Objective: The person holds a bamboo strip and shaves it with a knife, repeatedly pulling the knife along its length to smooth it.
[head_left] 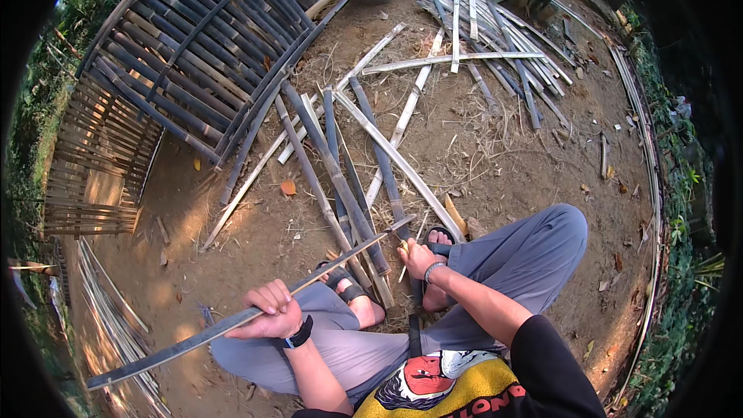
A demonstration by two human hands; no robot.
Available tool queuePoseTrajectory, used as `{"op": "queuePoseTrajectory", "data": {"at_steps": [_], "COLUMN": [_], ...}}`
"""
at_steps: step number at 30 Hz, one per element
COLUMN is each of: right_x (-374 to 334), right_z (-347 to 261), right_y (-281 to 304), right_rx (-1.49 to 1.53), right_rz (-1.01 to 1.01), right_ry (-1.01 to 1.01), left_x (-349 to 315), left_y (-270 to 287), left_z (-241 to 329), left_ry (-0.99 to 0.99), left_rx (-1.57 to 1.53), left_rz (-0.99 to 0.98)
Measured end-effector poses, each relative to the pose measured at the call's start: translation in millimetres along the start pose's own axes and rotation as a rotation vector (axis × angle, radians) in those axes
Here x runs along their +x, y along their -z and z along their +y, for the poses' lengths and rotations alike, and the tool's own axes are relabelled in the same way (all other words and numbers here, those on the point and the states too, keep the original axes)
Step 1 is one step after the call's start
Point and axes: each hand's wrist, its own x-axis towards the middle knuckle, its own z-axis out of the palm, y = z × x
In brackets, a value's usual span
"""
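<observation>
The left hand (271, 311) has its fingers curled around a long bamboo strip (182, 342), which runs from behind and left of that hand to a tip just ahead and left of the right hand. The right hand (420, 259) is closed around the handle of a knife (402, 223); the blade lies at the strip's tip, though whether they touch cannot be told. A dark wristwatch (299, 331) sits just behind the left hand, a bracelet (435, 266) behind the right. A sandalled foot (360, 306) rests ahead and right of the left hand. Left of that hand, thin strips (116, 317) lie on the soil. Ahead of both hands are dark bamboo poles (338, 176) and a pale split length (398, 162). Farther, ahead of the left hand, stands a slatted bamboo frame (186, 42); far ahead of the right hand lies a heap of split bamboo (515, 50).
</observation>
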Motion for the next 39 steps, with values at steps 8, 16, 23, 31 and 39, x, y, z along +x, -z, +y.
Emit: {"op": "queuePoseTrajectory", "data": {"at_steps": [8, 16, 23, 31, 39], "right_x": [-5, -14, -10, 21, -18], "right_z": [-3, -15, -12, 5, -59], "right_y": [11, 9, 11, -12, 11], "right_rx": [-0.015, -0.285, -0.270, 0.079, 0.189], "right_rz": [-0.012, 0.179, 0.138, -0.061, -0.163], "right_ry": [-0.029, -0.012, 0.061, 0.013, 0.091], "left_x": [1, 2, 1, 7, 3], "left_y": [-6, -2, -4, 2, 1], "left_z": [-2, 1, 2, 0, 2], "left_ry": [0.001, -0.008, -0.016, 0.020, 0.000], "left_rx": [0.003, 0.028, 0.015, 0.011, 0.022], "left_rz": [-0.050, -0.027, -0.045, 0.161, 0.091]}}
